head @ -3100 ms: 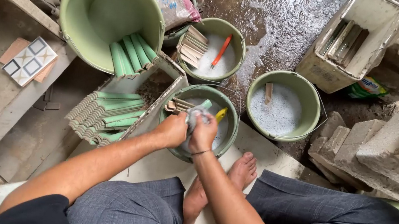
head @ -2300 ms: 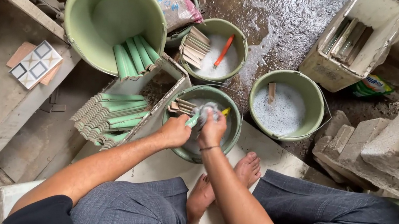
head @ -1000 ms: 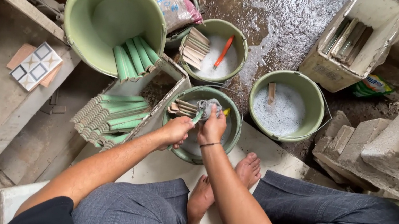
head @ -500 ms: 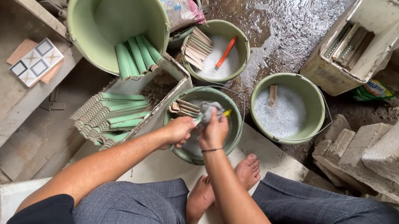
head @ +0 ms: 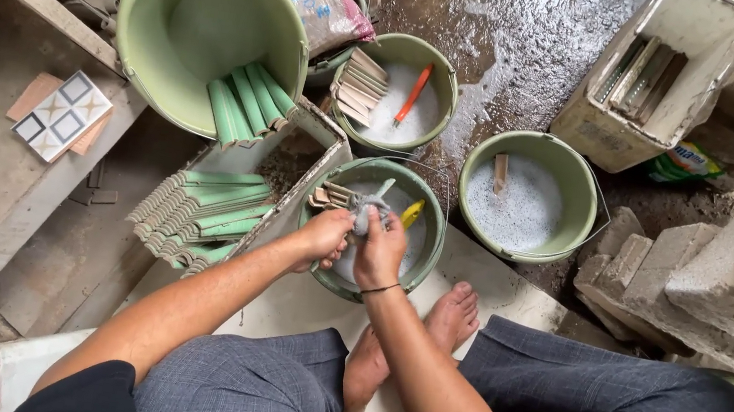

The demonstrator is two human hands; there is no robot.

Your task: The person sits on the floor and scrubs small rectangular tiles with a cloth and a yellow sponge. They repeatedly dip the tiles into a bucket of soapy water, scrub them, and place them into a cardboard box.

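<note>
Seated low, bare feet (head: pixel 425 339) on the wet concrete floor (head: pixel 525 37), both arms reaching forward over a small green plastic bucket of soapy water (head: pixel 424 243). Left hand (head: pixel 325 234) closed around a narrow pale-green glazed tile strip (head: pixel 381 191), its upper end poking out beyond the knuckles, held over the water probably so drips fall back in. Right hand (head: pixel 379 254) curled around a grey scrubbing pad (head: pixel 366 211), pressing it against the strip just beside the left hand. Inside the same bucket, beyond the fingers: a few tan strips (head: pixel 325 198) and a yellow-handled brush (head: pixel 411 212).

Farther ahead, 2 more small green buckets of foamy water (head: pixel 531 196), 1 with an orange-handled brush (head: pixel 413 93) and stacked tan strips. To the left of the left hand, green curved ridge tiles (head: pixel 194 210) laid in rows in a shallow tray, with more leaning inside a large green tub (head: pixel 164 15), seemingly sorted apart within arm's reach.
</note>
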